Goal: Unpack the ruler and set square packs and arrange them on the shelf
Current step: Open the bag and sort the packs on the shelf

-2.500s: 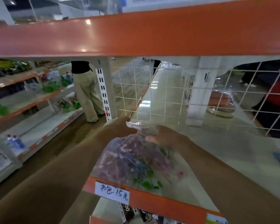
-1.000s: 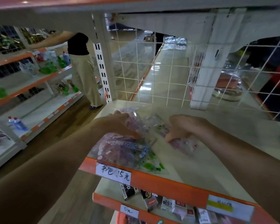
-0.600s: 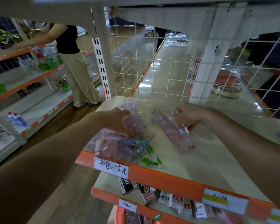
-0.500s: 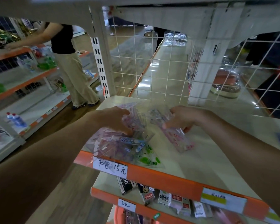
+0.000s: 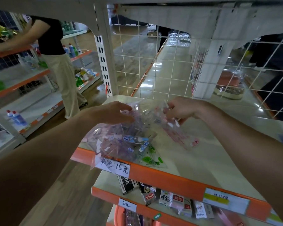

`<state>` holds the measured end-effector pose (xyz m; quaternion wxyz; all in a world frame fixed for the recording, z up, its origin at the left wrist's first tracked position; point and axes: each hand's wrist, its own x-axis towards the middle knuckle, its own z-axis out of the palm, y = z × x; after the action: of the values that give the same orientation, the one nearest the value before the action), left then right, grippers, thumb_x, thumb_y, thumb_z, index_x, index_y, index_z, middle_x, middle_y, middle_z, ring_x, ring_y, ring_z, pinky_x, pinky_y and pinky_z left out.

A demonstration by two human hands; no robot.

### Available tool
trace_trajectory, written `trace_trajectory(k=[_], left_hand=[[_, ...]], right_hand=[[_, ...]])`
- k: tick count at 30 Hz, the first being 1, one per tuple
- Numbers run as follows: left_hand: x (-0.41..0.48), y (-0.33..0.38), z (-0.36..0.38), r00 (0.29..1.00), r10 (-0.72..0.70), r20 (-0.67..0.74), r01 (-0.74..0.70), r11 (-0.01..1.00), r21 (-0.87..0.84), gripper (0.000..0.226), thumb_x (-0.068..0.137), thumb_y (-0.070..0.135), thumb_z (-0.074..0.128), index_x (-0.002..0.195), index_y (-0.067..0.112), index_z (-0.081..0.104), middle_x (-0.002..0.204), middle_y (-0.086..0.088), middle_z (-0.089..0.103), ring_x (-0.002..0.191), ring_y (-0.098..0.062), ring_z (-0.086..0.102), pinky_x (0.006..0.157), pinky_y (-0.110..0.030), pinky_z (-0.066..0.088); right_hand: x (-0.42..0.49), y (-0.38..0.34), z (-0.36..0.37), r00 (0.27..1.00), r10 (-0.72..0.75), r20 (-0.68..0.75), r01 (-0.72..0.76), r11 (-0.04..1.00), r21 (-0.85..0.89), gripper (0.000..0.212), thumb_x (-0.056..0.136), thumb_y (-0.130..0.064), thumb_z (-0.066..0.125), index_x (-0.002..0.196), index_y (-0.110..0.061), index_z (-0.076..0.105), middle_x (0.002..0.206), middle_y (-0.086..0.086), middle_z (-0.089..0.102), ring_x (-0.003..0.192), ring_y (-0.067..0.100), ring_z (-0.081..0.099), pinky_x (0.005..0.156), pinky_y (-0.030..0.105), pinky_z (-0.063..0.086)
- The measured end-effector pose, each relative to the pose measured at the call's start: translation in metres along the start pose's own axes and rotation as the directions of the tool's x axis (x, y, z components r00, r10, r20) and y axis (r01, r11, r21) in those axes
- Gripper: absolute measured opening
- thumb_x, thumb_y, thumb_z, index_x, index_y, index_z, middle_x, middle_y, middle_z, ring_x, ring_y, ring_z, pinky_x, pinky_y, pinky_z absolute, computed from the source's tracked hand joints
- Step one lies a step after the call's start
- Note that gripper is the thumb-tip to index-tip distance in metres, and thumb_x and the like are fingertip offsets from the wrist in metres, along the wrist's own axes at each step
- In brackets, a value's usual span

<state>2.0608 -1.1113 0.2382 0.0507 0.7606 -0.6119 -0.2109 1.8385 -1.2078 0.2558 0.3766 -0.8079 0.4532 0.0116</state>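
Cream shop shelf (image 5: 194, 154) with an orange front edge. The left hand (image 5: 114, 113) grips a clear bag of ruler packs (image 5: 121, 144), fingers curled; the right hand (image 5: 181, 108) pinches a pink pack (image 5: 178, 132).

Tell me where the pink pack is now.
In the head view, the pink pack lies on the shelf, just right of the pile; the right hand holds its far end.

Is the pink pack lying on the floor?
No, the pink pack lies on the shelf, its top end pinched by the right hand.
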Motion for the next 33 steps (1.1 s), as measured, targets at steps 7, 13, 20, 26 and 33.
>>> trace_trajectory(k=[7, 13, 20, 26, 33], left_hand=[[0.001, -0.002, -0.003, 1.000, 0.006, -0.003, -0.006, 0.998, -0.066, 0.059, 0.078, 0.057, 0.064, 0.133, 0.040, 0.050, 0.139, 0.001, 0.051, 0.121, -0.019, 0.053, 0.104, -0.037, 0.040], [-0.001, 0.003, 0.000, 1.000, 0.012, 0.013, -0.011, 1.000, -0.019, 0.058, 0.083, 0.052, 0.063, 0.137, 0.036, 0.047, 0.145, -0.001, 0.044, 0.125, -0.021, 0.049, 0.099, -0.030, 0.037], [-0.007, 0.011, 0.006, 0.995, 0.041, 0.089, -0.050, 0.993, 0.110, 0.062, 0.082, 0.045, 0.068, 0.138, 0.027, 0.046, 0.145, -0.003, 0.043, 0.120, -0.021, 0.052, 0.101, -0.036, 0.042], [-0.014, 0.021, -0.006, 0.985, -0.046, 0.168, 0.032, 0.996, 0.087, 0.064, 0.081, 0.041, 0.070, 0.139, 0.034, 0.043, 0.145, -0.003, 0.043, 0.109, -0.017, 0.050, 0.101, -0.033, 0.039], [-0.012, 0.036, -0.013, 0.998, -0.065, 0.018, 0.067, 0.970, -0.233, 0.025, 0.094, 0.011, 0.050, 0.112, 0.005, 0.066, 0.113, -0.014, 0.063, 0.093, -0.021, 0.057, 0.065, -0.022, 0.041]], right_hand=[[-0.006, -0.012, 0.009, 0.992, 0.111, 0.060, -0.082, 0.928, -0.364, 0.030, 0.082, -0.032, 0.069, 0.098, -0.008, 0.068, 0.099, 0.008, 0.067, 0.087, 0.022, 0.067, 0.066, 0.030, 0.058], [-0.025, -0.004, 0.025, 0.972, 0.233, 0.026, -0.164, 0.757, -0.632, 0.037, 0.069, -0.039, 0.075, 0.091, -0.011, 0.066, 0.086, 0.005, 0.069, 0.061, 0.019, 0.060, 0.056, 0.024, 0.045], [-0.017, 0.015, 0.017, 0.979, 0.174, 0.109, -0.108, 0.887, -0.449, 0.044, 0.055, -0.043, 0.078, 0.086, -0.014, 0.069, 0.076, 0.001, 0.071, 0.068, 0.020, 0.069, 0.066, 0.033, 0.058], [-0.023, 0.020, 0.006, 0.999, 0.000, 0.035, 0.003, 0.995, -0.104, 0.017, 0.082, -0.016, 0.069, 0.069, -0.009, 0.062, 0.056, 0.002, 0.055, 0.048, 0.015, 0.051, 0.044, 0.019, 0.043], [-0.031, 0.007, -0.013, 0.997, -0.065, 0.037, 0.056, 0.976, 0.209, 0.023, 0.090, -0.017, 0.063, 0.095, 0.006, 0.065, 0.080, 0.016, 0.065, 0.063, 0.014, 0.061, 0.051, 0.023, 0.051]])
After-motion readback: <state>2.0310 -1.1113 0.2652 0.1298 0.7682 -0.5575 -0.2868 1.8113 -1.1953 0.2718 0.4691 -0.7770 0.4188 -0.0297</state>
